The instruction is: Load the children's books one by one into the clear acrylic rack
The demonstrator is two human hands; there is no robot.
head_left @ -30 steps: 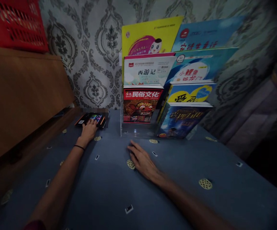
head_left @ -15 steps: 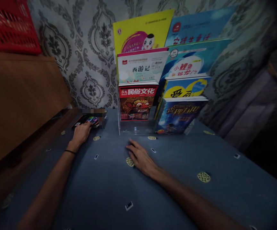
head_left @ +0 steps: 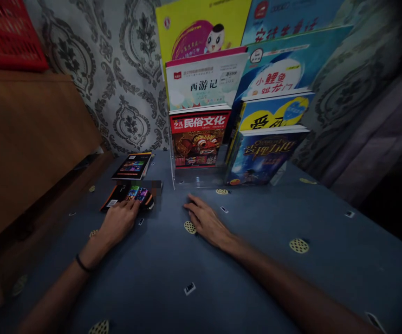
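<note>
At the left, my left hand (head_left: pixel 120 222) grips the near edge of a dark book (head_left: pixel 117 192) with a barcode and colourful pictures on its cover. The fingers lie over the top of it; the thumb is hidden. A second dark book (head_left: pixel 133 167) lies flat just behind it. In the middle, my right hand (head_left: pixel 208 225) rests on the blue tablecloth (head_left: pixel 249 287), fingers apart and holding nothing. Beyond it stands a clear book rack (head_left: pixel 197 180). Its lowest left tier bears a red book (head_left: pixel 201 144), and a blue book (head_left: pixel 263 160) leans at the lower right.
Taller books, such as a white one (head_left: pixel 204 86) and a yellow one (head_left: pixel 201 28), rise in the rack's back tiers. A wooden cabinet (head_left: pixel 30 148) with a red basket (head_left: pixel 9 37) on top stands at the left. Patterned wall covering (head_left: pixel 134 116) hangs behind.
My left hand has drawn the dark book toward me, and the second book behind has come into view. My right hand has barely moved. The view has tilted down slightly and come closer.
</note>
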